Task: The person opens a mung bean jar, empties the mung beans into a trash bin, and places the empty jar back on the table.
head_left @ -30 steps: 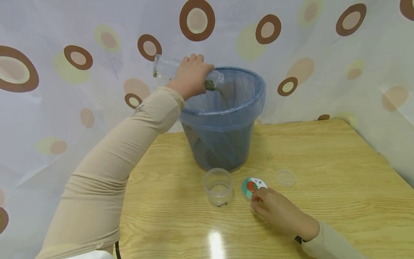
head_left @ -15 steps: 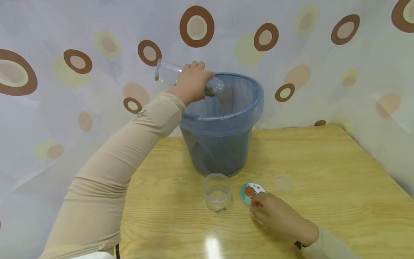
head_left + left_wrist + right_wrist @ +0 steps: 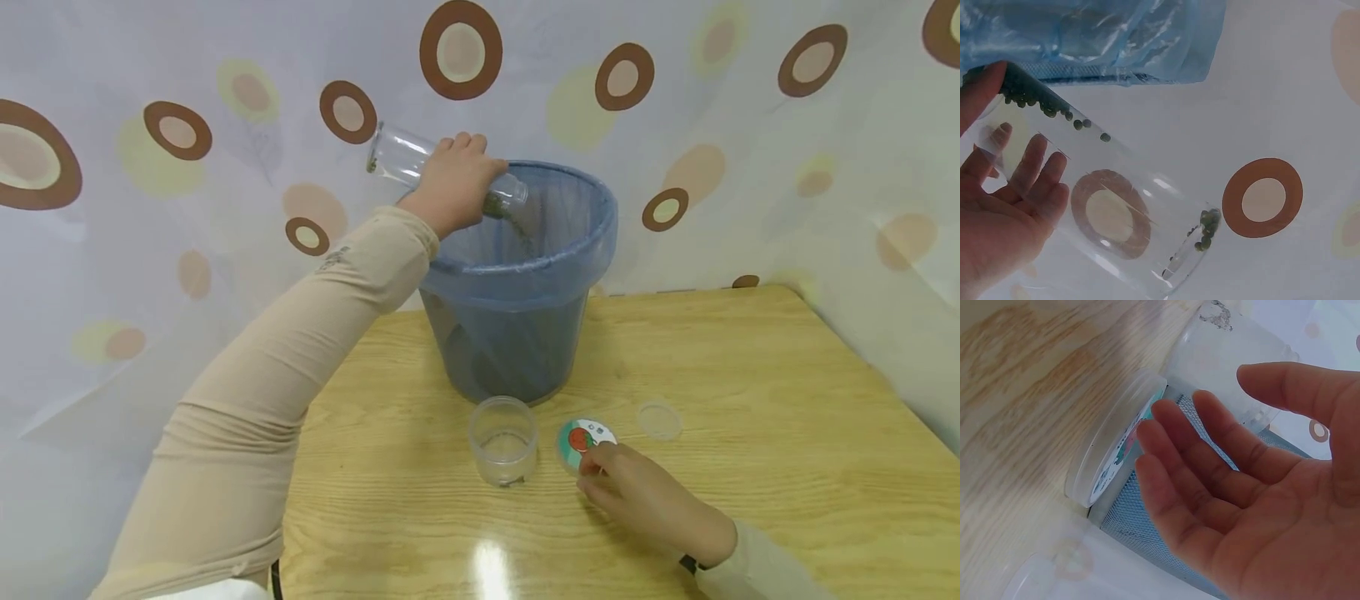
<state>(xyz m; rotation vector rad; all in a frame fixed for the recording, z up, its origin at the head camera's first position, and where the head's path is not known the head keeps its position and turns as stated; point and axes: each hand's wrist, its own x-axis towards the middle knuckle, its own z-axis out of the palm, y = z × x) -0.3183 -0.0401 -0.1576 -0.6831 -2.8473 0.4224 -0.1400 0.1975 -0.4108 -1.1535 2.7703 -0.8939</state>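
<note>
My left hand [image 3: 453,185] grips a clear plastic jar [image 3: 401,154], tilted mouth-down over the rim of a bin [image 3: 510,350] with a blue bag liner. Small green beans [image 3: 517,225] stream from the mouth into the bin. In the left wrist view, beans [image 3: 1035,100] are heaped towards the jar's neck, and a few cling at its base. The right hand [image 3: 652,500] hovers beside a round lid [image 3: 573,442] with a tomato-like picture. Its fingers are loosely bent and hold nothing in the right wrist view, their tips close to the lid [image 3: 1113,444].
An uncovered clear tub [image 3: 504,446] stands in front of the bin, with a little dark matter at its bottom. A thin transparent disc [image 3: 660,420] lies right of the lid on the wooden table [image 3: 750,483]. A patterned wall covering [image 3: 720,100] rises behind the table.
The jar and left hand have shifted slightly right over the bin, and a clearer stream of beans now falls from the mouth. The right hand stays by the lid.
</note>
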